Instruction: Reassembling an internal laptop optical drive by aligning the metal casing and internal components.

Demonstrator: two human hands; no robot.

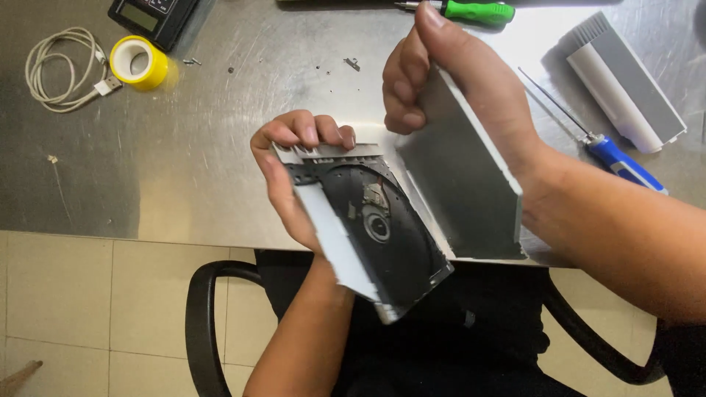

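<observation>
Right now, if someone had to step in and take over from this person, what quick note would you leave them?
Left hand: grips the opened optical drive, tray and spindle showing, held above the lap at the table edge.
Right hand: holds the drive's grey metal cover, lifted clear of the drive.
Done: cover is off; small loose screws lie on the steel table.
Left: the drive's inner parts look untouched.
Nearby: green screwdriver, blue screwdriver, yellow tape roll, white cable.

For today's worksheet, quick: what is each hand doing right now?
Left hand: closed on the opened disc drive.
Right hand: closed on the grey cover.
</observation>
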